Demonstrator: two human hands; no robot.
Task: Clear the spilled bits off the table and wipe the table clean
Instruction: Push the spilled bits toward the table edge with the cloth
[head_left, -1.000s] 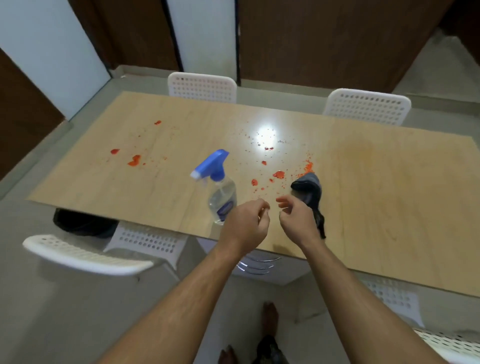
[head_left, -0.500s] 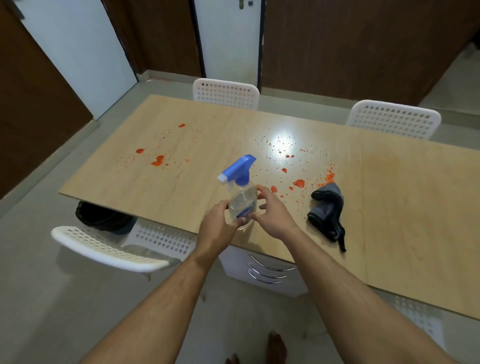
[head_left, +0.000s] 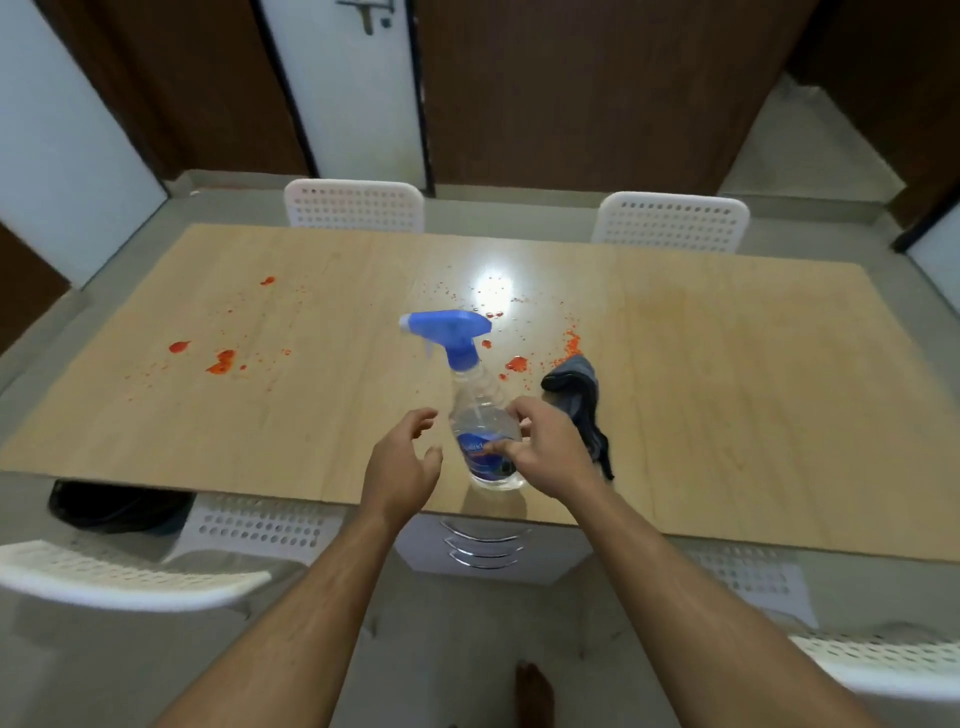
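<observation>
While red-orange spilled bits (head_left: 221, 362) lie scattered over the pale wood-grain table (head_left: 727, 405), the task appears barely begun: nothing on the surface reads as cleared or wiped. One cluster sits on the left part of the table, with a stray spot further back; a second, denser spread lies around the centre, just beyond the crumpled dark grey cloth (head_left: 576, 400), which rests unused near the front edge. The right hand (head_left: 545, 452) grasps the body of the clear plastic spray bottle with a blue trigger head (head_left: 480, 415), fingers and thumb curled round it; the bottle stands tilted close to the near edge, and whether its base touches the table cannot be told. The left hand (head_left: 400, 462) is released, fingers spread, just left of the bottle and not touching it. Remaining, by judgement: gathering the bits, spraying and wiping.
</observation>
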